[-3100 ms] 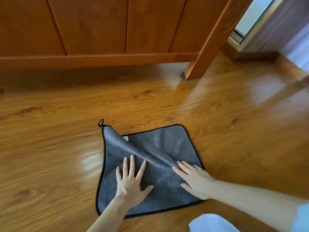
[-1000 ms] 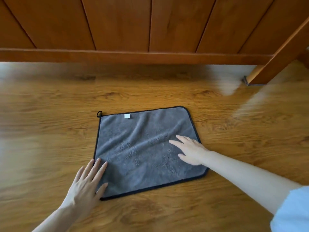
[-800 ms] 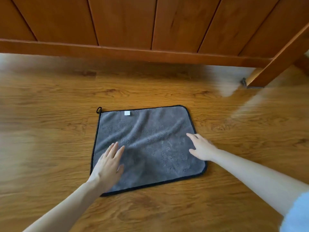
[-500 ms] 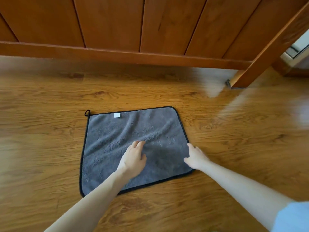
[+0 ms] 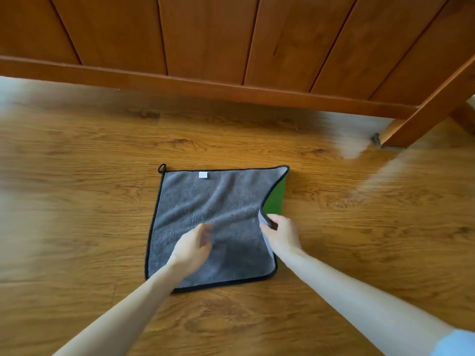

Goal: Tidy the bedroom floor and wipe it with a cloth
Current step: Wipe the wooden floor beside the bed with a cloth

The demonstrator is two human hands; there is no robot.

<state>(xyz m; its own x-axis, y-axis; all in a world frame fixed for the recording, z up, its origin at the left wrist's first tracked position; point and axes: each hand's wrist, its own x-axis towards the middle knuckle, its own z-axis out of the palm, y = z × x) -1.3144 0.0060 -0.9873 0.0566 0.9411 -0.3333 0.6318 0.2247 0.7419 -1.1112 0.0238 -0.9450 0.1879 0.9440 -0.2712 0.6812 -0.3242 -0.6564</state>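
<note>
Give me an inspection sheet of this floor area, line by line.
Surface: wooden floor, glossy with glare patches.
Job's things: grey cloth lies spread; right edge lifted, green underside showing.
Clutter: nothing seen.
Hands: right hand pinches the cloth's right edge; left hand is over the cloth's middle, fingers curled, blurred.
Cables: nothing seen.
Surroundings: wooden panel with a leg at right.

Grey cloth (image 5: 205, 209), black trim, green underside.

cloth (image 5: 205, 211) lay flat on the floor (image 5: 77, 201) | wooden panel (image 5: 205, 34) stood behind it | both hands sat on its near half
</note>
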